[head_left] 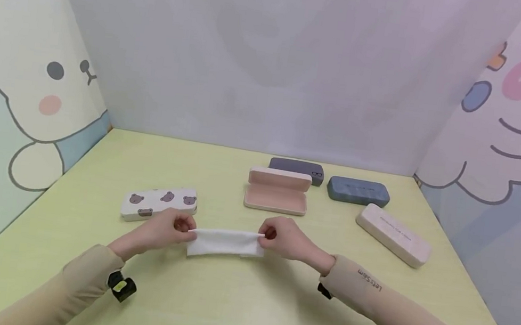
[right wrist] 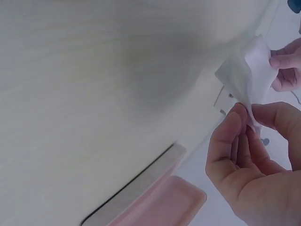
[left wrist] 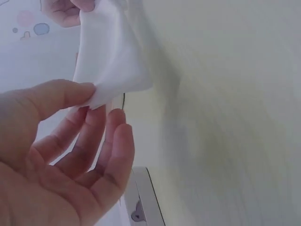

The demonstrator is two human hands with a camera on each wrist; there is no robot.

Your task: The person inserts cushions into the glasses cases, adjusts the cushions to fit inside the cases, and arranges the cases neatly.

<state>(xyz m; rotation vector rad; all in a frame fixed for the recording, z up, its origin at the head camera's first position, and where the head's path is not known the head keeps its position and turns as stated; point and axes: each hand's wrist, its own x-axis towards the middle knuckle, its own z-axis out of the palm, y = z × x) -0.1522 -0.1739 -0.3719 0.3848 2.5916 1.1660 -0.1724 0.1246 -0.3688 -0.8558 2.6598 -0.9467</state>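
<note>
A folded white cloth [head_left: 226,243] hangs between both hands above the table, its upper edge held taut. At its left corner my left hand [head_left: 169,231] pinches the cloth between thumb and fingers. My right hand [head_left: 286,238] grips the opposite corner in the same way. In the left wrist view the thumb presses the cloth [left wrist: 108,52] against the fingertips, while the other fingers are loosely bent. The right wrist view shows the cloth [right wrist: 249,70] gathered in a pinch. Just behind the cloth, an open pink glasses case [head_left: 275,199] stands with its lid raised.
A white case with bear prints [head_left: 159,203] lies beyond the left hand. A dark case [head_left: 296,167] sits behind the pink one, with a blue case [head_left: 358,191] to its right. A pale pink closed case [head_left: 394,235] lies at the right. Printed walls surround the table [head_left: 234,309].
</note>
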